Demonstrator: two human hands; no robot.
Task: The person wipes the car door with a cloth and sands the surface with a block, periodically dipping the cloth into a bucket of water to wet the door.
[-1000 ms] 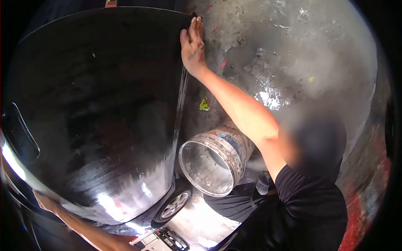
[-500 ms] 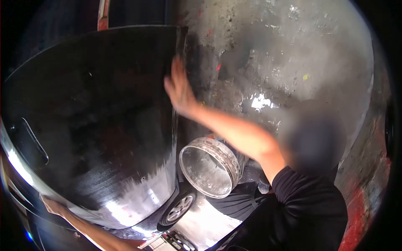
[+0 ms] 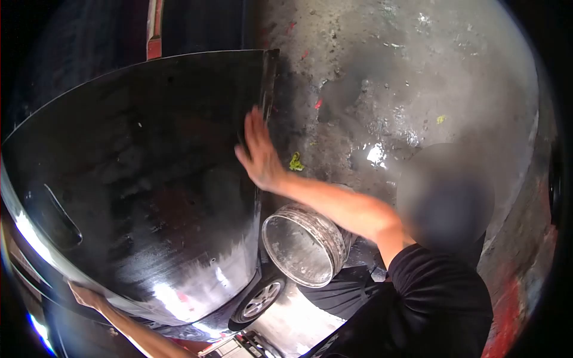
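Rubbing of the upright black panel (image 3: 137, 179) seems in hand: its lower rim is held by the left hand (image 3: 80, 294), grip not discernible, a co-worker's spread hand (image 3: 256, 152) is laid flat on it, steady support being needed next.

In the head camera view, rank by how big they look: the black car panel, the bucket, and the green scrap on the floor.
1. black car panel, though nearness to the camera inflates it
2. bucket
3. green scrap
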